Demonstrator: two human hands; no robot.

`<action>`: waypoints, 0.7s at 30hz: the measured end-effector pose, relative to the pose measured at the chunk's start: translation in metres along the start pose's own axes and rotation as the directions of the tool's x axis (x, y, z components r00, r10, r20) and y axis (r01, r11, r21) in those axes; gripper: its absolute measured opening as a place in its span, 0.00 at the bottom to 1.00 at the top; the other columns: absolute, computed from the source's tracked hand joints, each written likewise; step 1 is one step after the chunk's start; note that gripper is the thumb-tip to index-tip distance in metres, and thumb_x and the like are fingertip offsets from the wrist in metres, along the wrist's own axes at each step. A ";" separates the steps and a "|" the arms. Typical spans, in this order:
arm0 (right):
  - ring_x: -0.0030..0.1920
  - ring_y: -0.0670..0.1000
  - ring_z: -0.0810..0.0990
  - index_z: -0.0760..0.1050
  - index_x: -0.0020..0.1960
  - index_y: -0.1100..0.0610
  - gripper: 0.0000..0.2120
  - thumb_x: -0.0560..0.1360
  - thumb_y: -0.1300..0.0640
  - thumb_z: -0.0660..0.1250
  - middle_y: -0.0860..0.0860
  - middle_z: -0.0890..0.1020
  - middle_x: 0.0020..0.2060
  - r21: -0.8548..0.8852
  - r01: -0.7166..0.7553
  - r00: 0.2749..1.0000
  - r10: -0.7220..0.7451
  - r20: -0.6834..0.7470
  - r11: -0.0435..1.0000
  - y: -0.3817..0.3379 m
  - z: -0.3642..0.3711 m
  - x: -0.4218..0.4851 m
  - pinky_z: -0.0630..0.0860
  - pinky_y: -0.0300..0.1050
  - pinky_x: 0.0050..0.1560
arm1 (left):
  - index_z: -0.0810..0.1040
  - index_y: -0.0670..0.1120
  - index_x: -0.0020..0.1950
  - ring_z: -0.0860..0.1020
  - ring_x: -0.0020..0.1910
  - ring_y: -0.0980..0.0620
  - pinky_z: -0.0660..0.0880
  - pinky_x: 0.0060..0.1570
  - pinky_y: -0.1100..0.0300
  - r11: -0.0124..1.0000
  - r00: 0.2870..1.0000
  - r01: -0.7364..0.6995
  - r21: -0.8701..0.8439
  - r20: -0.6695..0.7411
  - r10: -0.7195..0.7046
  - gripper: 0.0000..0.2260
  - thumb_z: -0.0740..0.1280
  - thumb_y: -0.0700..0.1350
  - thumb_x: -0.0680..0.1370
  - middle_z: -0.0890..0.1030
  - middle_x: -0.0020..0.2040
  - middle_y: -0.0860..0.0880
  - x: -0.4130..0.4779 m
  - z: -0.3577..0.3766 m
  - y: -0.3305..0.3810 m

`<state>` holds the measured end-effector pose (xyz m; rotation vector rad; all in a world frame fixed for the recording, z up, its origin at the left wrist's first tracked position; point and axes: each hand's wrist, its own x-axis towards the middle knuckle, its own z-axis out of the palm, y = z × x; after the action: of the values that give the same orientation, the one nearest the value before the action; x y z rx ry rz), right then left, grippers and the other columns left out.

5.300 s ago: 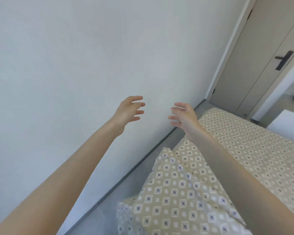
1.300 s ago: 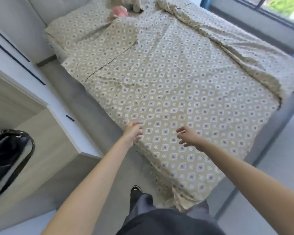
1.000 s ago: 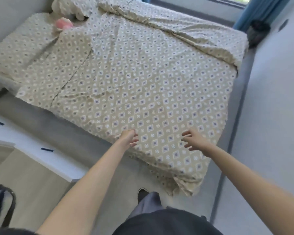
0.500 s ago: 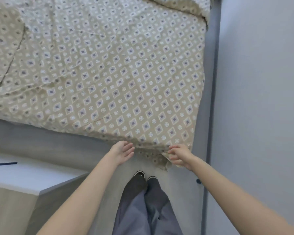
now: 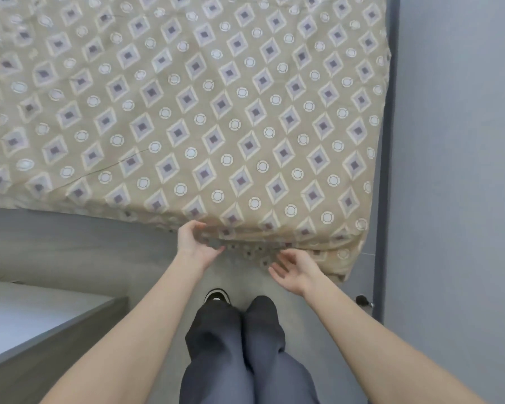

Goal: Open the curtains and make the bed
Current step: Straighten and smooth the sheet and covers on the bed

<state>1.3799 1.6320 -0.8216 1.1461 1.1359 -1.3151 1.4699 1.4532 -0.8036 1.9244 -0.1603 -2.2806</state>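
Note:
A beige duvet (image 5: 204, 112) with a diamond and circle pattern covers the bed and fills the upper part of the view. Its near edge hangs over the foot of the bed. My left hand (image 5: 194, 243) is at that hanging edge, thumb on top and fingers spread below it, holding nothing. My right hand (image 5: 293, 268) is a little lower and to the right, palm up, fingers relaxed, just under the overhanging cloth. The curtains are out of view.
A grey wall (image 5: 455, 170) runs along the right, with a narrow gap beside the bed. A white-topped cabinet (image 5: 27, 319) stands at the lower left. My legs and shoes (image 5: 216, 297) stand on the grey floor at the foot of the bed.
I have turned from the wall to the foot of the bed and leaned in. My right hand has let go of the duvet corner it pinched half a second ago and turned palm up.

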 end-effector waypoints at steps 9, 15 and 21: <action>0.49 0.53 0.74 0.71 0.42 0.59 0.05 0.76 0.63 0.59 0.54 0.75 0.44 0.158 0.084 0.996 -0.088 0.016 0.984 -0.003 -0.012 0.032 0.69 0.48 0.61 | 0.73 0.44 0.47 0.78 0.46 0.45 0.76 0.48 0.53 0.989 0.998 -0.057 -0.134 -0.023 0.055 0.13 0.57 0.36 0.65 0.79 0.47 0.45 0.036 -0.023 -0.006; 0.42 0.54 0.77 0.70 0.41 0.61 0.17 0.56 0.74 0.53 0.55 0.77 0.40 0.335 0.107 0.994 -0.103 -0.030 0.936 0.008 -0.009 -0.033 0.77 0.41 0.47 | 0.73 0.46 0.44 0.79 0.49 0.42 0.78 0.29 0.51 0.995 0.999 -0.047 -0.090 0.009 0.048 0.02 0.64 0.40 0.76 0.80 0.50 0.44 -0.040 -0.030 0.000; 0.55 0.52 0.79 0.73 0.59 0.59 0.27 0.68 0.74 0.47 0.56 0.78 0.54 0.393 0.118 0.992 -0.125 -0.010 0.912 -0.022 0.019 -0.132 0.79 0.42 0.52 | 0.74 0.44 0.44 0.75 0.61 0.46 0.71 0.52 0.45 0.996 0.998 -0.008 -0.087 0.059 0.013 0.08 0.61 0.44 0.81 0.78 0.57 0.47 -0.140 0.012 0.027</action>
<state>1.3619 1.6282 -0.6872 1.3667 0.9667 -1.7008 1.4825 1.4528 -0.6614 1.8105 -0.0764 -2.2992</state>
